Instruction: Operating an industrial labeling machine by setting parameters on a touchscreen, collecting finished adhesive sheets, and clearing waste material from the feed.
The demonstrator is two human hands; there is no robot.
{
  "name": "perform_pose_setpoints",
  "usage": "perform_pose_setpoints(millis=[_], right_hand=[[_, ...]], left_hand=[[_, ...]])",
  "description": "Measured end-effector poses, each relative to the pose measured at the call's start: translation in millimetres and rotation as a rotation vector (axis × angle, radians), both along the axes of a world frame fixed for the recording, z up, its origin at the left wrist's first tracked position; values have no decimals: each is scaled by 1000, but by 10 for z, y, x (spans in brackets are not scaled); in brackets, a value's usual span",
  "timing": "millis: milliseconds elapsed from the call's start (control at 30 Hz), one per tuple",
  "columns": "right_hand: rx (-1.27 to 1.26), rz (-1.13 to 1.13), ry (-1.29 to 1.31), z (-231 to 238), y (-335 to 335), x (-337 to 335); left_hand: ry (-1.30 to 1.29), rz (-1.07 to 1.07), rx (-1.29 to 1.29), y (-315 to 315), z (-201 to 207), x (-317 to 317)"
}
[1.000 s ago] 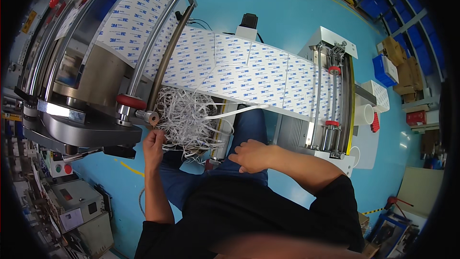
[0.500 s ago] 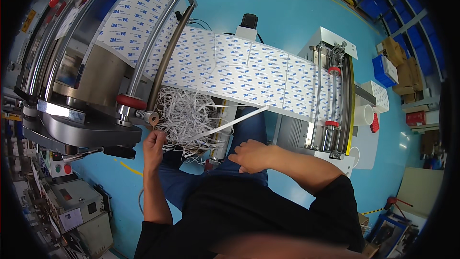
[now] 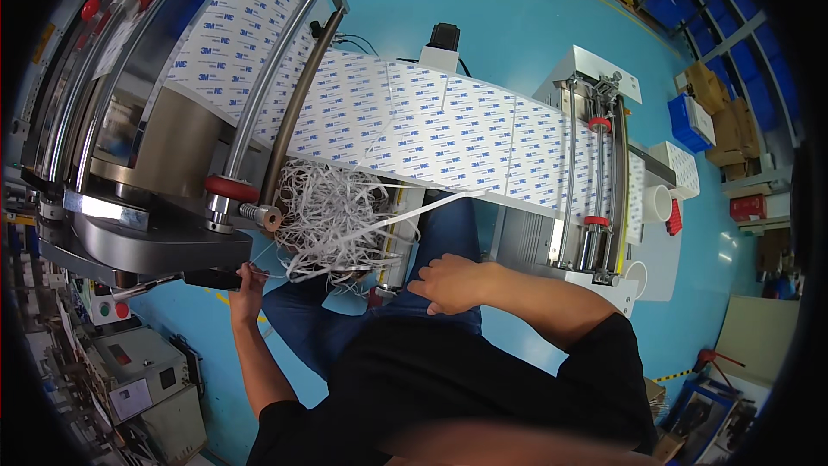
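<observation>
My left hand (image 3: pixel 247 292) is at the lower left, beside the machine's dark grey base. Its fingertips pinch a thin pale strip (image 3: pixel 269 273) that leads toward a tangle of white paper strips (image 3: pixel 332 216). The tangle hangs below the near edge of a wide white web with blue print (image 3: pixel 414 125). One wider white strip (image 3: pixel 405 223) slants from that edge into the tangle. Over my thigh, my right hand (image 3: pixel 447 283) is loosely closed, its fingers curled under and partly hidden; nothing shows in it.
Steel rollers with red collars (image 3: pixel 235 187) flank the web at left. At right stands another roller unit (image 3: pixel 595 190), with white cardboard tubes (image 3: pixel 657 204) beyond it. A control box with coloured buttons (image 3: pixel 112 309) sits lower left. Blue bins (image 3: pixel 690 121) line the right.
My left hand has moved left and nearer to me, drawing the thin strip out from the tangle. Printed web now shows past the right roller unit. My right hand has barely shifted.
</observation>
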State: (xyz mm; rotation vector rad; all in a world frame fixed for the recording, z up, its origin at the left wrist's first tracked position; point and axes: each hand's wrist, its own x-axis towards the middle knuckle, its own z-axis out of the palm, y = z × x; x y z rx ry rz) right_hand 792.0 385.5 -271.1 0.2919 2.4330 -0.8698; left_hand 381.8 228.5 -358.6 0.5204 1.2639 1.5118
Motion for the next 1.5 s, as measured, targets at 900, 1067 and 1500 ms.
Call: perform_pose_setpoints(millis=[900,1067,1500], right_hand=[[22,-16,14,73,-20,-11],[29,-11,6,70,-14,10],[4,-25,-22,78,16,-1]], left_hand=[[233,-148,-145,602,268,522],[579,-451,-263,756,559,791],[653,-249,-234,316,216,178]])
